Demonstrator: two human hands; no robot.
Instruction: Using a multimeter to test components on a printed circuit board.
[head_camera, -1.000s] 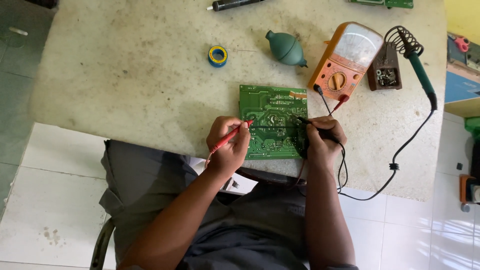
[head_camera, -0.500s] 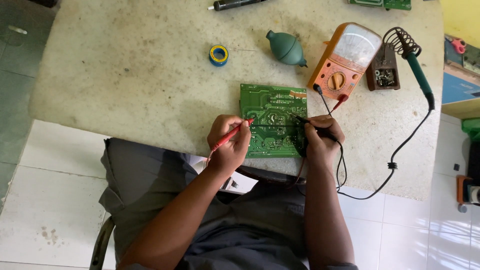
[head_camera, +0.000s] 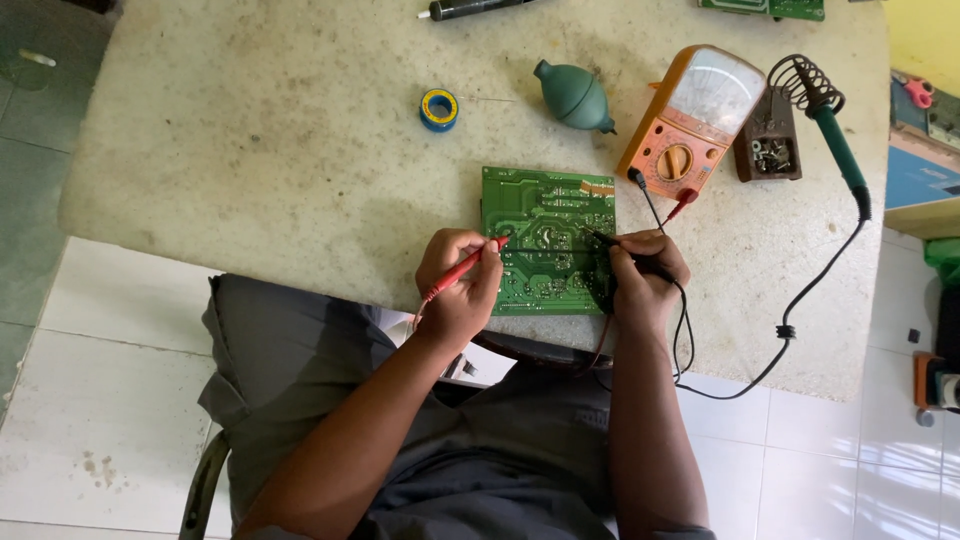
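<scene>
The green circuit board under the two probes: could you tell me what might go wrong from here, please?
1. The green circuit board lies loose near the table edge; pressure from the red probe or black probe could shift it.
2. A slipping tip might bridge neighbouring solder points.
3. The right hand could snag the leads and tug the orange multimeter.

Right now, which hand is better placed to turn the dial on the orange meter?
Right hand, probably. It holds the black probe just below the orange meter, while the left hand with the red probe sits across the green board.
</scene>
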